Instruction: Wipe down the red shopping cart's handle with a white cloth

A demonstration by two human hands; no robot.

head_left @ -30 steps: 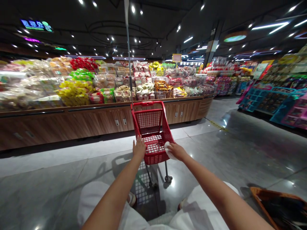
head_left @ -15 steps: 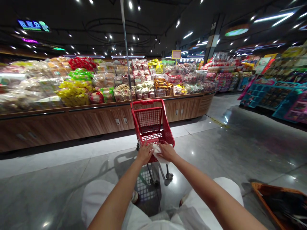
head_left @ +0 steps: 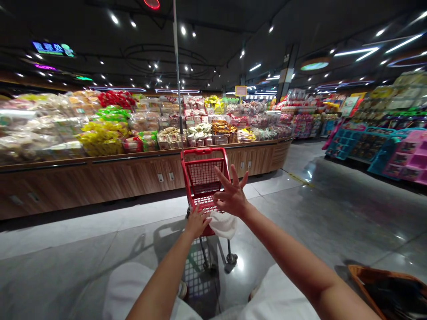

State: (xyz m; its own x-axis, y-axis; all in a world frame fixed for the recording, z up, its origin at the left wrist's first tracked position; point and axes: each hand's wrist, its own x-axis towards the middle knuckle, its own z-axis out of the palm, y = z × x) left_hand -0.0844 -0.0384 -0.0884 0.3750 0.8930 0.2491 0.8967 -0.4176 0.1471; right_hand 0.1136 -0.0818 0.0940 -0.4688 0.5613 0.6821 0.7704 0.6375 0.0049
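A small red shopping cart (head_left: 203,175) with a tall thin pole stands on the shiny grey floor right in front of me. My left hand (head_left: 197,223) rests on the cart's near rim, fingers curled over it beside a white cloth (head_left: 224,224) that hangs from the rim. My right hand (head_left: 231,195) is lifted above the cloth with its fingers spread wide and nothing in it. My white-clad knees show at the bottom.
A long wooden display counter (head_left: 100,173) piled with bagged snacks runs across behind the cart. Blue and pink racks (head_left: 383,151) line the right side. An orange basket (head_left: 390,284) sits on the floor at lower right. An aisle leads back to the right.
My right hand has let go of the white cloth and risen with its fingers spread. The cloth now hangs from the cart's rim. My left hand stays at the near rim.
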